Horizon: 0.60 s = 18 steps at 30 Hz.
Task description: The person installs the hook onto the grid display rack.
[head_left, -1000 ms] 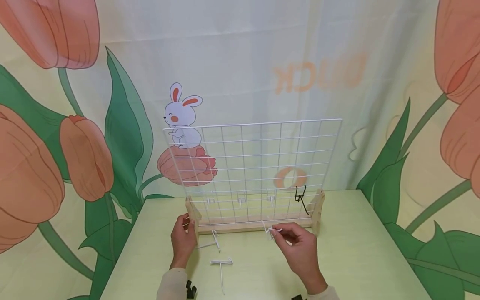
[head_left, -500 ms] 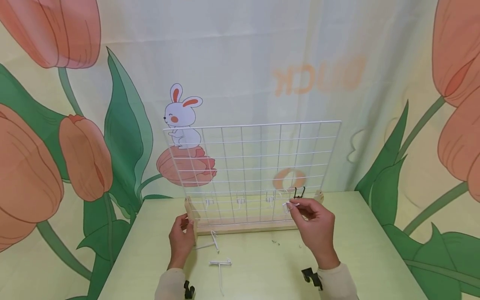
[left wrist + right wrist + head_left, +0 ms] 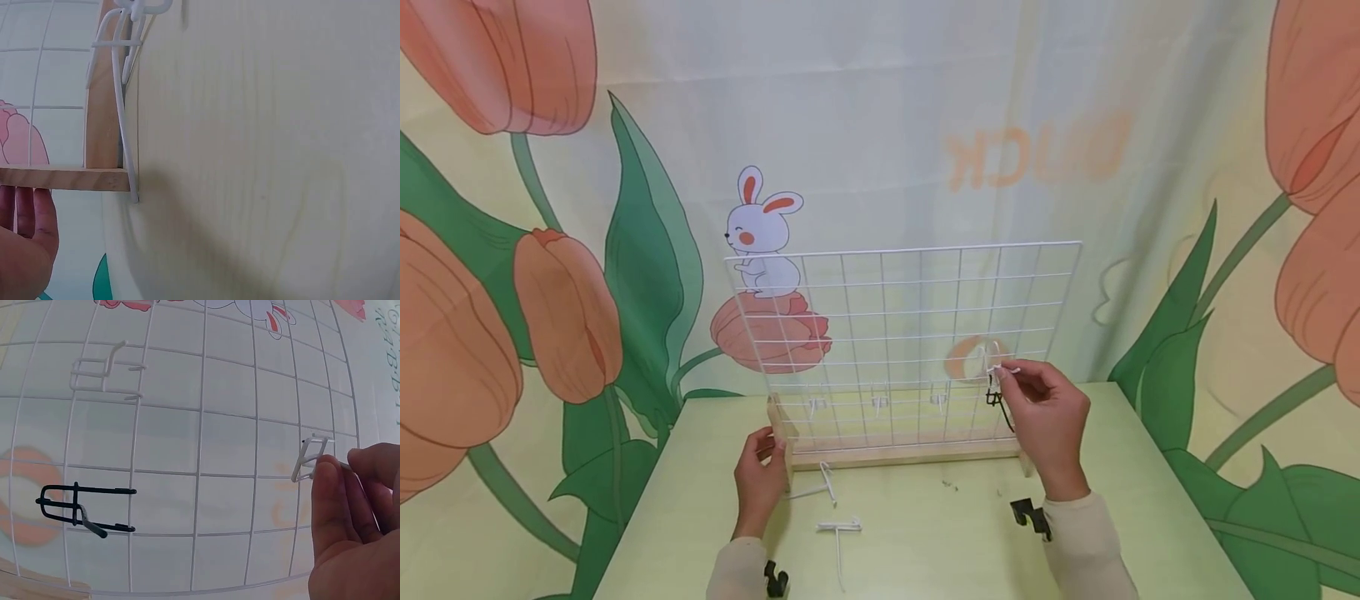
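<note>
A white wire grid panel [image 3: 882, 315] stands upright in a wooden base [image 3: 880, 457]. My right hand [image 3: 1051, 417] pinches a small white wire hook [image 3: 309, 459] between thumb and fingers, close in front of the grid's right part. Just below it, a black wire hook [image 3: 87, 506] hangs on the grid, partly covered by the hand in the head view. Three white hooks [image 3: 879, 402] hang in a row to its left. At the base's left end, my left hand [image 3: 760, 479] rests its fingers against the wooden end post [image 3: 62, 179].
Two loose white hooks lie near the left hand: one, a T-shaped hook [image 3: 838, 529], is nearer the front, the other hook [image 3: 825, 487] beside the base. Tiny bits [image 3: 950, 485] lie on the pale table [image 3: 1150, 500]. A printed curtain [image 3: 880, 125] hangs behind.
My right hand has carried the white hook up and to the right, from in front of the base to above the black hook. The left hand has stayed at the post.
</note>
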Motion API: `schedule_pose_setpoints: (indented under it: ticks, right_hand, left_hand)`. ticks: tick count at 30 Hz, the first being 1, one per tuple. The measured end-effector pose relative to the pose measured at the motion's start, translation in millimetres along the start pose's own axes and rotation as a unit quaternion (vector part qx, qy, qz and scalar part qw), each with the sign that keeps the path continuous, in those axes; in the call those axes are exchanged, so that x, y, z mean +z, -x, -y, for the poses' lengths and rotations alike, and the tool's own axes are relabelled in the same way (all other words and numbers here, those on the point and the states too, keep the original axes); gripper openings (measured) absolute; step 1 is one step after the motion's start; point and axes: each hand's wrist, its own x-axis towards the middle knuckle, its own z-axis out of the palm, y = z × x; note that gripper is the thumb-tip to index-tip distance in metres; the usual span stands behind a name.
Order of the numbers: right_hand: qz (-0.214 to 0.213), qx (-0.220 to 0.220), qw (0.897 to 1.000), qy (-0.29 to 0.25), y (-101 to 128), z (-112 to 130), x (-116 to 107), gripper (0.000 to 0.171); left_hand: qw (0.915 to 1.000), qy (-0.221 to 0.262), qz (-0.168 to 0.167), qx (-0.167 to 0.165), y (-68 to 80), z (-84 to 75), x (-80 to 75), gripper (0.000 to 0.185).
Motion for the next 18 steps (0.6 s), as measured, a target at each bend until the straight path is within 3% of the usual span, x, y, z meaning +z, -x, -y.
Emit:
schedule_pose_setpoints:
  ticks: [7,18]
  right_hand:
    - [-0.027,0.008,1.0,0.014,-7,18,12,0.013]
    - [-0.02,-0.008,1.0,0.012,-19,-13,25,0.012]
  left_hand:
    - [0.9999,0.003,0.001,-0.011,-2.2,2.9,-1.3,0.033]
    - [0.9999,0.01,0.009,-0.002,-3.7,4.9,-2.2,0.032]
